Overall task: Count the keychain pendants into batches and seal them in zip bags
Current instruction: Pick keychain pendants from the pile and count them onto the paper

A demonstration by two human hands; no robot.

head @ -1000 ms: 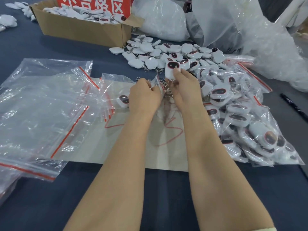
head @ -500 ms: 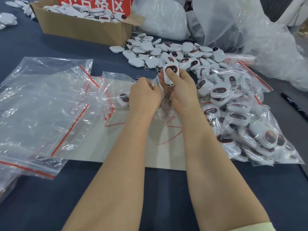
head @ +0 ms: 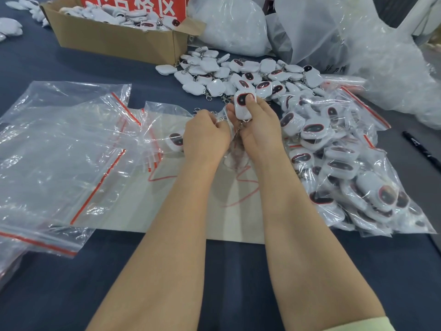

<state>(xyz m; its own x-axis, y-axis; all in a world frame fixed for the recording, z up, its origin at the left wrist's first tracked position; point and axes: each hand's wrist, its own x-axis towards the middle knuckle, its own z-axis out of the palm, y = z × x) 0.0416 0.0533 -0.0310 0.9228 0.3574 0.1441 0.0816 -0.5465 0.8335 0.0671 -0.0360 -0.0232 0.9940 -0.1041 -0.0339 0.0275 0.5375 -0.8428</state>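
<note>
My right hand (head: 259, 130) pinches a white keychain pendant (head: 243, 108) with a dark red-rimmed oval face, its chain hanging below between my hands. My left hand (head: 205, 137) grips the mouth of a clear zip bag (head: 164, 120) lying on a pale sheet (head: 133, 211). Another pendant (head: 175, 140) shows inside that bag, just left of my left hand. A loose heap of pendants (head: 238, 72) lies beyond my hands on the dark blue table.
A stack of empty red-striped zip bags (head: 59, 151) lies left. Filled bags of pendants (head: 346, 163) pile up right. A cardboard box (head: 114, 41) with pendants and a red sign stands behind. Large plastic sacks (head: 334, 32) fill the back right. A black pen (head: 420, 149) lies far right.
My right hand has drawn the pendant back from the loose heap toward the bag mouth, close against my left hand. My left hand has stayed on the bag.
</note>
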